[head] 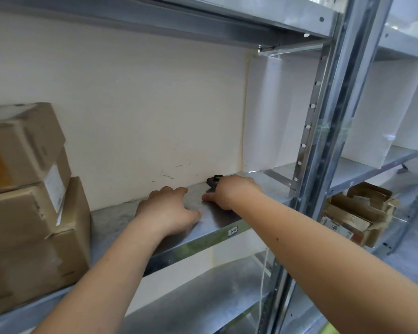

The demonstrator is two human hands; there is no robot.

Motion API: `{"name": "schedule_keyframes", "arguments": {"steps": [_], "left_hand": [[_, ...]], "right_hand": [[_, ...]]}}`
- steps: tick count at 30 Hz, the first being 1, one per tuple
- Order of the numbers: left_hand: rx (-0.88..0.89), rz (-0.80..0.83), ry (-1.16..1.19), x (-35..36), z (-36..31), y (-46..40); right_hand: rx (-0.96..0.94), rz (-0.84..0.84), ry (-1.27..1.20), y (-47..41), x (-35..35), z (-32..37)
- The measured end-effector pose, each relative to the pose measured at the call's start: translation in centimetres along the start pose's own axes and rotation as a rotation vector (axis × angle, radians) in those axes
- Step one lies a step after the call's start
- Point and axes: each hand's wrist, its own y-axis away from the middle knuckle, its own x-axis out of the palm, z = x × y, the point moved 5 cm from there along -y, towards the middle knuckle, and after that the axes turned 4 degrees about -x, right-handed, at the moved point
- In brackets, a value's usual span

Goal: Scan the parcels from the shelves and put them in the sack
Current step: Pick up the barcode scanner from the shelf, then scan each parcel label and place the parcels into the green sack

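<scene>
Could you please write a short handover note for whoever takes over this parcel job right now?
Left hand: open, resting flat on the grey metal shelf, holding nothing.
Right hand: on the same shelf, its grip around a small black handheld scanner.
Parcels: two brown cardboard boxes stacked at the left end of the shelf, upper on lower. Torn cardboard packages sit in the next bay, right.
Done: cannot tell; the sack is out of view.
Left: scan the stacked boxes and sack them.

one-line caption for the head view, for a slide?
Left hand flat on metal shelf; right hand on black scanner.
</scene>
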Motion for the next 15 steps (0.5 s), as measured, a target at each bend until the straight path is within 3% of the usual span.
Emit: {"name": "schedule_keyframes", "arguments": {"steps": [3, 8, 12, 15], "left_hand": [[0.0, -0.012, 0.0, -0.2, 0.3, 0.3], [-0.005, -0.017, 0.016, -0.4, 0.7, 0.6], [0.007, -0.029, 0.051, -0.3, 0.7, 0.2], [0.018, -0.023, 0.079, -0.1, 0.6, -0.1]], "right_hand": [[-0.157, 0.046, 0.127, 0.1, -0.9, 0.2], [-0.25, 0.102, 0.264, 0.2, -1.3, -0.4], [-0.196, 0.05, 0.123, 1.2, -1.7, -1.6], [-0.116, -0.052, -0.117, 1.4, -1.9, -2.7]]}}
